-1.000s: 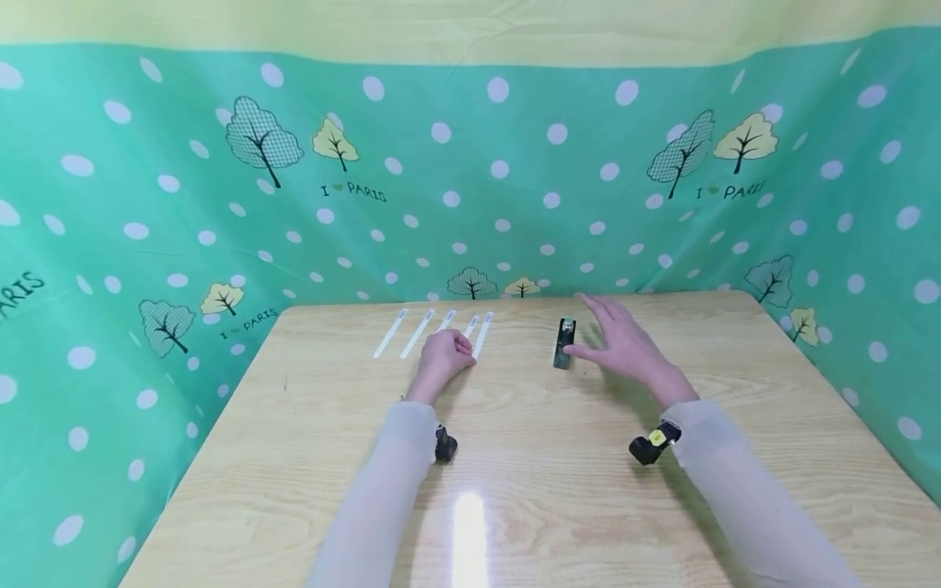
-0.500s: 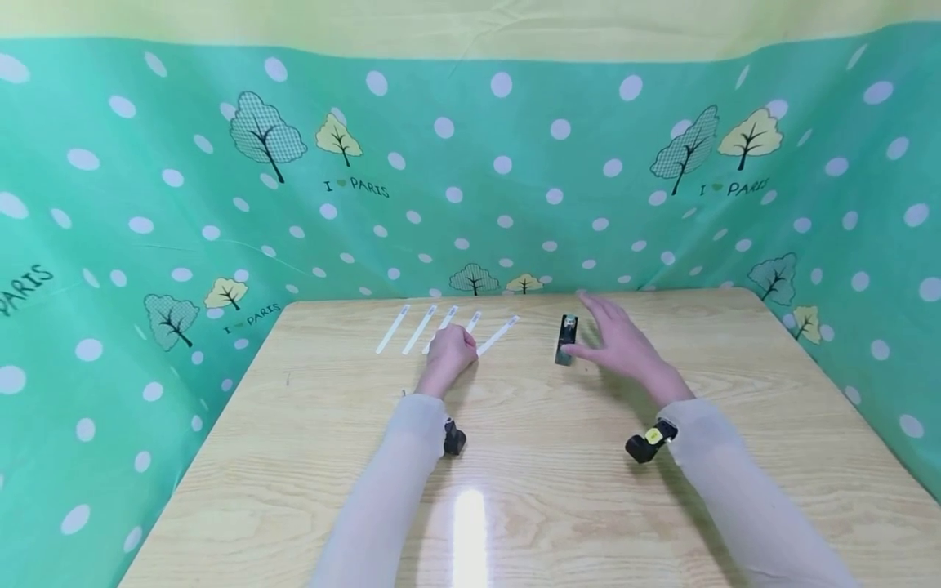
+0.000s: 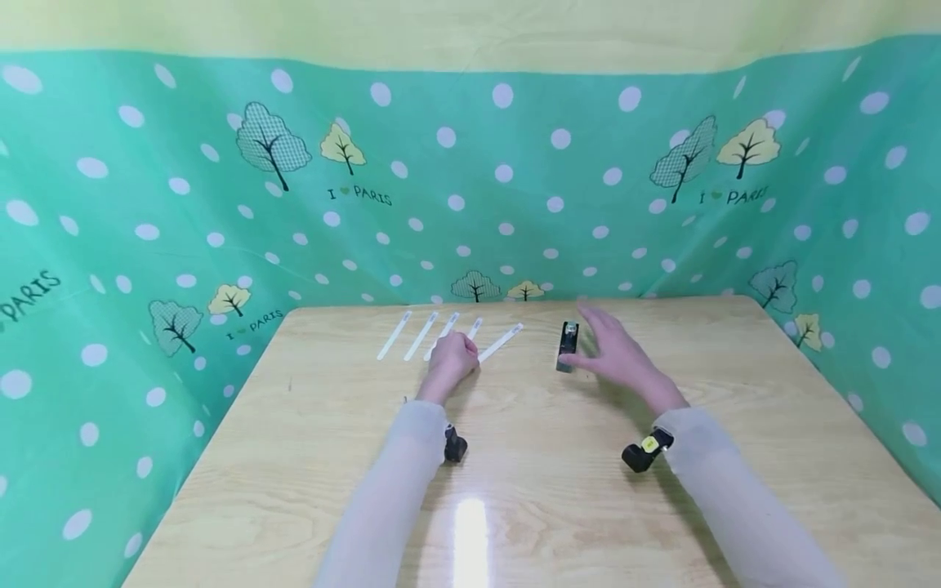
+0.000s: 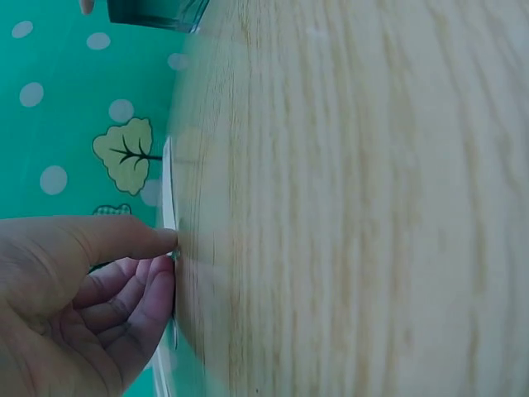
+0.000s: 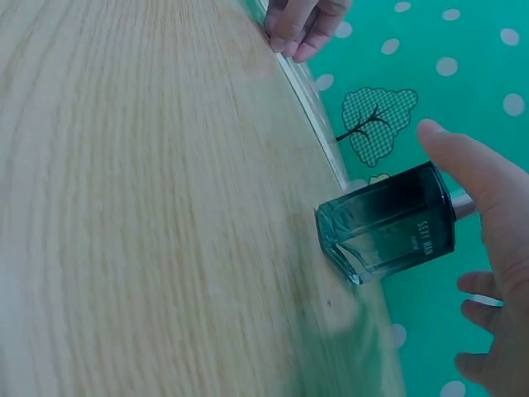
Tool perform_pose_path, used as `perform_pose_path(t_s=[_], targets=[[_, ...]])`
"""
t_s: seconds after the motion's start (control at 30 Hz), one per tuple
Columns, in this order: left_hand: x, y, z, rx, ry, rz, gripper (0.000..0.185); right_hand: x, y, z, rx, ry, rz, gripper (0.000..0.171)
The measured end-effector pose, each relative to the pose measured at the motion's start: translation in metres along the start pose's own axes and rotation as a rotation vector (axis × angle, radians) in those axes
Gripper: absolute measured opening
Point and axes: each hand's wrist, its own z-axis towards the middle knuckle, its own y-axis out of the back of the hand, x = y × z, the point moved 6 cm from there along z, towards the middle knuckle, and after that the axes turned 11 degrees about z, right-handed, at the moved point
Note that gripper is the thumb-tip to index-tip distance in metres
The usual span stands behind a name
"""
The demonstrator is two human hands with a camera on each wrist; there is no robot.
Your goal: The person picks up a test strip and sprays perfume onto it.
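In the head view my left hand point(image 3: 452, 359) pinches the near end of a white paper strip point(image 3: 503, 340), the rightmost of several, which slants to the right. The left wrist view has thumb and forefinger meeting on that strip point(image 4: 168, 186) at the tabletop. A dark green glass perfume bottle point(image 3: 568, 347) stands upright farther right. Beside it my right hand point(image 3: 621, 351) is held with thumb and fingers spread apart. In the right wrist view a gap shows between the fingers and the bottle point(image 5: 388, 223); whether the thumb touches it I cannot tell.
More white strips point(image 3: 393, 336) lie side by side to the left of the left hand, some partly behind it. The wooden table point(image 3: 559, 506) ends at the back against a green dotted cloth point(image 3: 412, 180).
The rightmost strip has swung from lying nearly parallel to the others to slanting right, its far end closer to the bottle. My left hand shifted slightly right; the right hand stayed nearly still.
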Motion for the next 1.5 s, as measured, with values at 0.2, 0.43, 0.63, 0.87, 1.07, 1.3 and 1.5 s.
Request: perform_pose_path(t_s=[0.2, 0.43, 0.63, 0.87, 1.07, 1.3, 1.5], targets=[[0.004, -0.012, -0.007, 0.033, -0.007, -0.046, 0.017, -0.004, -0.012, -0.007, 0.013, -0.026, 0.043, 0.104], [0.006, -0.014, -0.011, 0.027, -0.039, -0.061, 0.017, -0.008, -0.019, -0.010, -0.005, -0.055, 0.127, 0.095], [0.011, -0.018, -0.011, 0.064, -0.023, -0.075, 0.015, -0.012, -0.027, -0.013, 0.000, -0.076, 0.245, 0.089], [0.012, -0.012, -0.008, 0.028, -0.018, -0.110, 0.012, -0.017, -0.031, -0.006, -0.017, -0.084, 0.427, 0.083], [0.010, -0.006, -0.004, 0.009, -0.031, -0.179, 0.012, -0.019, -0.030, 0.000, -0.047, -0.094, 0.558, 0.080], [0.012, -0.003, -0.001, 0.007, -0.037, -0.234, 0.014, -0.017, -0.030, 0.002, -0.091, -0.090, 0.587, 0.078], [0.008, 0.006, 0.002, -0.019, -0.051, -0.234, 0.014, -0.012, -0.022, 0.005, -0.142, -0.076, 0.613, 0.077]])
